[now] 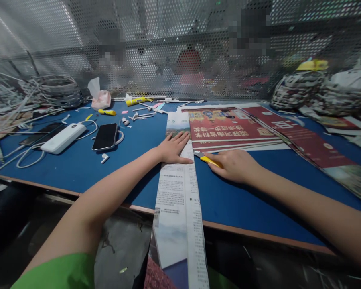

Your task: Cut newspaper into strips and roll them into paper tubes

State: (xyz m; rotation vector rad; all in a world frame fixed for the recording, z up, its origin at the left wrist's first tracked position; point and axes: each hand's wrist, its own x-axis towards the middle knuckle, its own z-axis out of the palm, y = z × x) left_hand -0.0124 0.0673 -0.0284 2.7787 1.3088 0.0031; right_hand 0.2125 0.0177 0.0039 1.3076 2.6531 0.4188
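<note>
A long folded strip of newspaper (176,180) runs across the blue table and hangs over its front edge. My left hand (175,148) lies flat on it with the fingers spread, pressing on the paper. In my right hand (236,164) is a yellow utility knife (209,160), gripped by its handle. Its metal tip points left and meets the right edge of the strip, close to my left thumb. Beyond the knife lies a stack of red printed newspaper sheets (219,126).
More red paper strips (307,140) lie at the right. On the left are a white power bank (63,138), a phone (105,136), an earbud (104,158) and cables. Woven paper baskets (58,91) stand at the back, before a perforated metal screen (168,48). Yellow glue sticks (106,112) lie near a tissue pack (101,99).
</note>
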